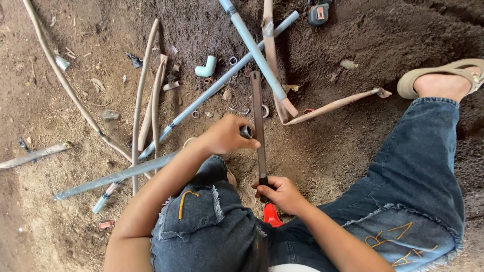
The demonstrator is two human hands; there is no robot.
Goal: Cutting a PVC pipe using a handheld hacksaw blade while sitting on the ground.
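Head view: filing a pipe end.
Left hand (225, 137) grips short pipe (246, 132); right hand (282, 194) grips file (258, 126) across it. Next stroke needs steady pressure.

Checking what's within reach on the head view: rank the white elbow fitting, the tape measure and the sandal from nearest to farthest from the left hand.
From the left hand:
1. White elbow fitting, up and slightly left on the soil, nearest.
2. Tape measure, at the top edge, up and right.
3. Sandal, far right, on the person's foot, farthest.
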